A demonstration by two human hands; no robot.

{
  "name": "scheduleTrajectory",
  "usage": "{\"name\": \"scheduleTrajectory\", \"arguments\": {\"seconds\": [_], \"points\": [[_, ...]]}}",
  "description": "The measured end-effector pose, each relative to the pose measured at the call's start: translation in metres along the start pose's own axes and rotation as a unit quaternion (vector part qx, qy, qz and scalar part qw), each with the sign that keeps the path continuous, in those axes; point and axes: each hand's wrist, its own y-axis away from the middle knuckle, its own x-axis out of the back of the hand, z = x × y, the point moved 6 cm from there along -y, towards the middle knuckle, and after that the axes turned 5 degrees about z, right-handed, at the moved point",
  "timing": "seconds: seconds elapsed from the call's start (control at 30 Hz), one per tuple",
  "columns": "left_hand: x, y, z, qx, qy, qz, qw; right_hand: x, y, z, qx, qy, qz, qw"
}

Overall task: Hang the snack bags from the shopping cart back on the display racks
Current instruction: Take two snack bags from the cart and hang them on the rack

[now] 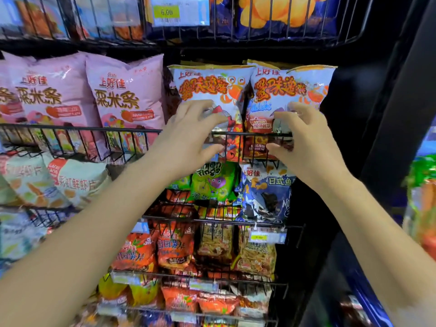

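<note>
With left hand (pixel 188 131) and right hand (pixel 306 138) half-open, fingers spread against the crab bags (pixel 210 88) in the far wire rack (pixel 238 134), could tip them forward out of it by uneven pushing.

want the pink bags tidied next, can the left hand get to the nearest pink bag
Probably yes. The left hand is at the left crab bag, right beside the nearest pink bag, whose upper half stands above the basket rail with nothing in front of it.
</note>
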Motion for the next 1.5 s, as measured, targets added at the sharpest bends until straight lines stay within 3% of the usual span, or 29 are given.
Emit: {"name": "scheduleTrajectory", "arguments": {"seconds": [0.2,0.37,0.5,0.83,1.13,1.33,1.5], "points": [[-0.010,0.058,0.018,-0.012,0.024,-0.027,0.999,-0.001,0.050,-0.014,0.006,-0.065,-0.068,0.996],[-0.034,0.093,0.021,0.022,0.040,-0.096,0.994,-0.018,0.091,-0.011,-0.015,-0.036,-0.169,0.985],[-0.055,0.106,0.019,0.051,0.045,-0.140,0.988,-0.029,0.109,0.001,-0.028,-0.002,-0.198,0.980],[-0.126,0.117,-0.020,0.083,0.036,-0.234,0.968,-0.118,0.115,0.031,-0.092,0.156,-0.192,0.964],[-0.152,0.139,-0.069,0.081,0.067,-0.209,0.972,-0.167,0.121,0.060,-0.131,0.101,-0.176,0.970],[-0.141,0.161,-0.040,0.064,0.138,-0.153,0.976,-0.143,0.138,0.038,-0.117,0.061,-0.090,0.987],[-0.150,0.178,0.006,0.070,0.160,-0.196,0.965,-0.128,0.175,0.021,-0.132,-0.007,-0.120,0.984]]}}
